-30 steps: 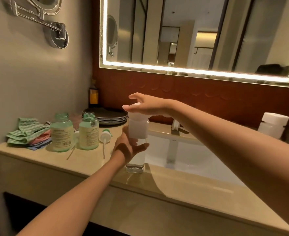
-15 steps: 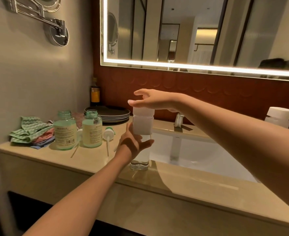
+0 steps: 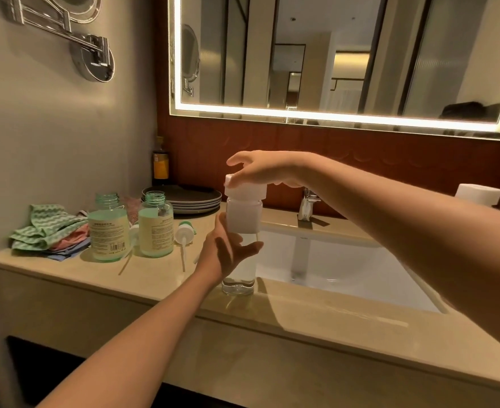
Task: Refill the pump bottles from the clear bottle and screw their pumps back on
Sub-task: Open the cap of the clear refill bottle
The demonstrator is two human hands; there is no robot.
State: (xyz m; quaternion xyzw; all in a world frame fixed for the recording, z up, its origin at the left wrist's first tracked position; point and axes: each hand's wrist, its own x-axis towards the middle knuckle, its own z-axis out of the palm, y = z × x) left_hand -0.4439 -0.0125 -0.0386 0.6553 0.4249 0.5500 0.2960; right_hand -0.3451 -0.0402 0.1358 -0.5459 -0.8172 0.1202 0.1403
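Your left hand point(image 3: 228, 254) wraps the middle of the tall clear plastic bottle point(image 3: 242, 245), which stands upright on the beige stone counter point(image 3: 301, 316) at the front left corner of the white basin point(image 3: 346, 269). Your right hand point(image 3: 260, 172) sits on top, fingers curled over the bottle's wide white cap point(image 3: 244, 188). Compared with a second ago the right hand has turned a little on the cap and the bottle has not left the counter, so you appear to be unscrewing it, and pouring has not begun.

To the left stand the two pale green glass pump bottles point(image 3: 108, 228), both open at the neck and both showing liquid. A white pump head with its dip tube point(image 3: 184, 234) lies just beside the nearer one; a second seems to lie between them, mostly hidden. Once the cap is off, carry the clear bottle left to those open necks.
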